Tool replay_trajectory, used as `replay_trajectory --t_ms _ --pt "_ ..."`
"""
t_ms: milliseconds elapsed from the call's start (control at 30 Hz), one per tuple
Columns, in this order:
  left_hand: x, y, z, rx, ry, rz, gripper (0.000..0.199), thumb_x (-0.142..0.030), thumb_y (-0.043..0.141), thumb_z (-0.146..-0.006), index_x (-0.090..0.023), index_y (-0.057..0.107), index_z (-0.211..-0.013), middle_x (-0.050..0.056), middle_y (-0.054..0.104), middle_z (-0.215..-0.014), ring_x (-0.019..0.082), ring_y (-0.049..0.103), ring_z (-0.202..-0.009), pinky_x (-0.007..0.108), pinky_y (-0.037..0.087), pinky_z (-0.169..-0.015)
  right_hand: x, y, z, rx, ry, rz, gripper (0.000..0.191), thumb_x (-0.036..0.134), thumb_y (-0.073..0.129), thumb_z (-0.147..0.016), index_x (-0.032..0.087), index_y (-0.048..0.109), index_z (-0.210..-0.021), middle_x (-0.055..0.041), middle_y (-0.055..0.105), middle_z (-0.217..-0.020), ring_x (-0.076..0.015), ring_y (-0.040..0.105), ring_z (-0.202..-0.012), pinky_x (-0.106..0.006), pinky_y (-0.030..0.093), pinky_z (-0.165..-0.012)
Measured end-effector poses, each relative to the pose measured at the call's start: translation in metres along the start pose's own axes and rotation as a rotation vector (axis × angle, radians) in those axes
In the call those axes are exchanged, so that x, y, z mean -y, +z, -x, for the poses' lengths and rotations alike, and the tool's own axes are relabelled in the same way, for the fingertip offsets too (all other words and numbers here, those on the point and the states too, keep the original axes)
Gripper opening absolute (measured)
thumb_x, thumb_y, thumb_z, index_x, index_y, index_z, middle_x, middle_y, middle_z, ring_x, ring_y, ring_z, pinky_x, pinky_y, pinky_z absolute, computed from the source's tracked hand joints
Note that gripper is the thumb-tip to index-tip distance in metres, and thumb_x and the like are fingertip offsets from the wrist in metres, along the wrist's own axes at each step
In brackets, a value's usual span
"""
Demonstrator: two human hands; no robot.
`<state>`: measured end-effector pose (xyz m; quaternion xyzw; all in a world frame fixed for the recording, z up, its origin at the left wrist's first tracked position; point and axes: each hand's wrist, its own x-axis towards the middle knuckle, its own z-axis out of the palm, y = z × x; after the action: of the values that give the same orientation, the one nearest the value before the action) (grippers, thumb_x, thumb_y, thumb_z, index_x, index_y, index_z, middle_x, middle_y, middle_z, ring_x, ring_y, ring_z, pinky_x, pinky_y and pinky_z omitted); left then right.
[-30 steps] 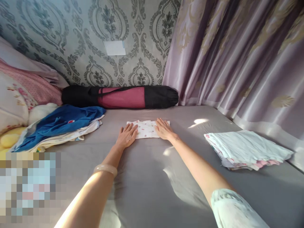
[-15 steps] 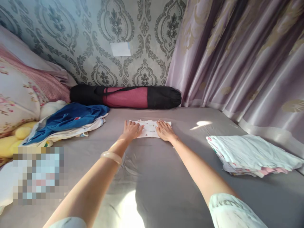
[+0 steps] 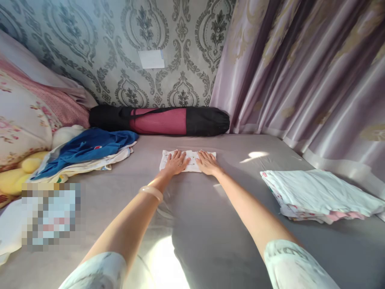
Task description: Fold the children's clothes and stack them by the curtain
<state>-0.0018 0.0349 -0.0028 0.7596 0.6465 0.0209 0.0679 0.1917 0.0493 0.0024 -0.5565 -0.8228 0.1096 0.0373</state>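
Observation:
A small white cloth (image 3: 192, 165) with a sparse printed pattern lies folded into a flat rectangle on the grey bed sheet (image 3: 216, 224). My left hand (image 3: 177, 162) rests flat on its left half, fingers spread and pointing away from me. On the right half, my right hand (image 3: 208, 163) lies palm down with fingers stretched out. Both palms press on the fabric and neither grips it. Part of the cloth is hidden beneath the hands.
A stack of folded clothes (image 3: 321, 192) sits at right, near the curtain (image 3: 288, 72). Blue and cream garments (image 3: 93, 148) are heaped at left beside a yellow plush (image 3: 15, 178). Against the wall lies a black and maroon rolled bag (image 3: 159, 121). A blurred patch covers something at lower left.
My left hand has slid right, inward across the cloth, uncovering its left edge. My right hand stays on the right half, almost unmoved. The camera view has shifted slightly.

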Motion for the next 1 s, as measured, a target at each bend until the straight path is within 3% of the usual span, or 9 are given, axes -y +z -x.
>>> replay_trajectory --t_ms 133,267,533,733,867,1000 --pt "0.017 -0.005 -0.002 -0.044 0.005 -0.060 0.064 -0.049 0.016 -0.101 -0.016 0.032 -0.153 0.012 0.026 -0.162 0.027 0.018 -0.151 0.051 0.014 -0.120 -0.012 -0.008 -0.002 0.009 0.001 -0.013 0.064 0.042 0.012 -0.101 0.011 0.025 -0.156 -0.0096 0.019 -0.164 -0.0209 0.011 -0.152 -0.042 0.010 -0.122" --pt "0.034 0.004 -0.002 -0.072 -0.026 -0.060 0.066 -0.048 0.013 -0.100 -0.015 0.031 -0.154 0.010 0.029 -0.161 0.027 0.021 -0.150 0.052 0.014 -0.121 -0.020 -0.002 0.001 -0.004 0.021 0.062 0.065 0.042 0.014 -0.101 0.010 0.022 -0.156 -0.0103 0.019 -0.164 -0.0218 0.011 -0.152 -0.043 0.006 -0.122" --pt "0.037 0.006 -0.006 -0.033 -0.046 0.012 0.064 -0.049 0.016 -0.099 -0.018 0.029 -0.155 0.009 0.029 -0.161 0.028 0.022 -0.149 0.054 0.015 -0.119 -0.023 0.004 -0.003 -0.011 0.027 0.046 0.063 0.041 0.019 -0.102 0.010 0.026 -0.156 -0.0104 0.021 -0.163 -0.0239 0.016 -0.151 -0.045 0.008 -0.122" --pt "0.057 -0.012 -0.019 -0.047 -0.069 0.006 0.052 -0.023 0.031 -0.093 -0.028 0.050 -0.141 0.009 0.050 -0.148 0.028 0.042 -0.137 0.056 0.025 -0.114 -0.044 -0.022 -0.016 0.036 0.031 -0.035 0.050 0.027 0.037 -0.099 0.018 0.042 -0.149 -0.0084 0.036 -0.158 -0.0220 0.033 -0.145 -0.033 0.026 -0.117" --pt "0.073 -0.025 -0.030 -0.010 -0.106 -0.030 0.046 -0.025 0.041 -0.088 -0.026 0.062 -0.130 0.012 0.059 -0.136 0.031 0.051 -0.126 0.051 0.035 -0.106 -0.055 -0.036 -0.022 0.081 0.066 -0.036 0.044 0.024 0.051 -0.095 0.023 0.055 -0.139 -0.0100 0.048 -0.149 -0.0253 0.048 -0.134 -0.033 0.038 -0.108" --pt "0.083 -0.028 -0.040 -0.010 -0.104 -0.041 0.041 -0.032 0.051 -0.084 -0.025 0.067 -0.121 0.013 0.066 -0.123 0.035 0.054 -0.120 0.050 0.042 -0.099 -0.053 -0.045 -0.027 0.090 0.096 -0.012 0.043 0.026 0.060 -0.091 0.023 0.060 -0.134 -0.0109 0.053 -0.143 -0.0269 0.049 -0.132 -0.033 0.042 -0.105"
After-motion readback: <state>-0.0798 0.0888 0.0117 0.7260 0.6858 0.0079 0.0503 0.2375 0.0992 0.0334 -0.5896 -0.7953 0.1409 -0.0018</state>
